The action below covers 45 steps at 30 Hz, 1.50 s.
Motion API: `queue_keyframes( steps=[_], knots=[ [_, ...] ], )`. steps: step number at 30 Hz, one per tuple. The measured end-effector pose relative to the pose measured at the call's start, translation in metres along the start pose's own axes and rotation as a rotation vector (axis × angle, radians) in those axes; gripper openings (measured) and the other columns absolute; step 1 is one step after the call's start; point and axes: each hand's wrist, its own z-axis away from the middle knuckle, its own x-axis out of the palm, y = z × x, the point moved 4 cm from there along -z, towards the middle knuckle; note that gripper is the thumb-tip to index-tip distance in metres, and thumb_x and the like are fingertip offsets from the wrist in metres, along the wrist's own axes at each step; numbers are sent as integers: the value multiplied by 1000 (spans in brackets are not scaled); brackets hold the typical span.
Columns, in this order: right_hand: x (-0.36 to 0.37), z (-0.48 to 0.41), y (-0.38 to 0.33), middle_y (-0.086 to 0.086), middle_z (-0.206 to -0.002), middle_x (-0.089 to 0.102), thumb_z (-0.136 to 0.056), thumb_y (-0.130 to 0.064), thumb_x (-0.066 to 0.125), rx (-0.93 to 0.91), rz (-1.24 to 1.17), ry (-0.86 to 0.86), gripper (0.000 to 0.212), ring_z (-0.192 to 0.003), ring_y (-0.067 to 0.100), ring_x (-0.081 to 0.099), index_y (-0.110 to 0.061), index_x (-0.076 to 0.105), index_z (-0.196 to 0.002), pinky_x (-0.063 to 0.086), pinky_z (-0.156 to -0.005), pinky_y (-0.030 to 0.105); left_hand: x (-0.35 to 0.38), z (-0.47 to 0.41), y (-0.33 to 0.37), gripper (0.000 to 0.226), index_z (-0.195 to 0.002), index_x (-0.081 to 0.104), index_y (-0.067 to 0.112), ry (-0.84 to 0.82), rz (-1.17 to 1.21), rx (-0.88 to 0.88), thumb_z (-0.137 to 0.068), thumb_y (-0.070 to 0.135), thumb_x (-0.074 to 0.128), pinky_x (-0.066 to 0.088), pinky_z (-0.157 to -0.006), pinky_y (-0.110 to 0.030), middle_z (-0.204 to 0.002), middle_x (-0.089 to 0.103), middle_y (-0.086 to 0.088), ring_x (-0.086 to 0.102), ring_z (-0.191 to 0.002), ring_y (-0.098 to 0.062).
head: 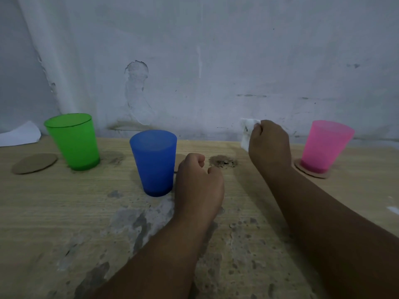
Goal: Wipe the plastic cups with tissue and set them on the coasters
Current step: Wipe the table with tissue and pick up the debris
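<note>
Three plastic cups stand upright on the wooden table (64,212). The green cup (73,143) is on bare wood beside an empty round coaster (34,163). The blue cup (154,162) stands in the middle, with the edge of another coaster (181,159) showing behind it. The pink cup (323,147) sits on a coaster (313,173) at the right. My left hand (198,186) is just right of the blue cup, fingers curled and holding nothing. My right hand (269,145) is raised left of the pink cup and pinches a white tissue (247,132).
A grey, scuffed wall runs right behind the table. A white sheet of paper (19,133) lies at the far left edge. The tabletop has worn, peeling patches near me and a dark stain (223,161) between my hands.
</note>
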Motion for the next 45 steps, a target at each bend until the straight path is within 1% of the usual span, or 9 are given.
queue_keyframes(
  steps=[4, 8, 11, 17, 25, 30, 37, 41, 45],
  knots=[
    [14, 12, -6, 4, -86, 69, -103, -25, 36, -193, 51, -71, 34, -77, 22, 63, -15, 68, -110, 45, -65, 30, 0, 0, 0, 37, -130, 54, 24, -3, 10, 0, -93, 18, 53, 56, -91, -40, -128, 57, 9, 59, -107, -12],
    [49, 26, -11, 0, -103, 73, -99, -25, 41, -297, 106, -397, 31, -94, 22, 64, -25, 71, -104, 41, -70, 27, -1, -1, 0, 36, -129, 55, 24, 4, 7, 11, -93, 18, 54, 55, -91, -39, -125, 57, 8, 58, -106, -12],
    [56, 30, -20, -10, -128, 66, -101, -24, 42, -336, 34, -584, 34, -117, 14, 58, -31, 68, -120, 38, -82, 22, -1, -1, 1, 35, -128, 56, 23, 13, -6, 21, -94, 18, 53, 53, -92, -37, -123, 58, 7, 56, -108, -12],
    [47, 36, -24, -13, -124, 67, -101, -24, 45, -416, -54, -742, 29, -111, 10, 59, -29, 71, -114, 39, -83, 22, -1, -2, 1, 34, -127, 57, 22, 15, 8, 14, -94, 17, 53, 52, -85, -31, -120, 59, 7, 57, -104, -11],
    [28, 29, -6, -15, -102, 73, -97, -23, 48, -419, -101, -684, 26, -95, 5, 64, -26, 74, -98, 50, -88, 33, -1, -2, 0, 36, -131, 56, 22, 17, 1, 6, -95, 19, 54, 51, -90, -31, -124, 59, 8, 56, -109, -10],
    [13, 20, 10, -25, -101, 70, -100, -20, 47, -294, -220, -466, 33, -94, -11, 60, -34, 76, -100, 39, -80, 2, 0, 0, 0, 35, -129, 56, 24, 11, 8, 4, -94, 21, 54, 54, -93, -41, -124, 58, 9, 57, -109, -11],
    [21, 27, 2, 1, -106, 74, -101, -46, 38, -219, -29, -547, 48, -99, 20, 65, -17, 76, -102, 51, -88, 37, 0, -1, 0, 35, -129, 57, 23, 13, -1, 12, -94, 21, 54, 53, -94, -38, -124, 59, 9, 57, -109, -11],
    [21, 25, 1, 6, -102, 75, -98, -44, 43, -211, 10, -521, 47, -91, 23, 68, -11, 75, -90, 53, -81, 37, 1, -1, 0, 36, -130, 57, 23, 5, -7, 7, -95, 21, 54, 54, -94, -39, -125, 59, 9, 56, -110, -11],
    [22, 31, -2, -1, -105, 74, -90, -34, 61, -306, 54, -521, 26, -100, 18, 65, -17, 76, -103, 49, -85, 29, 1, 0, 1, 35, -128, 57, 24, 3, -8, 1, -94, 22, 54, 54, -95, -41, -124, 59, 9, 57, -111, -11]
  ],
)
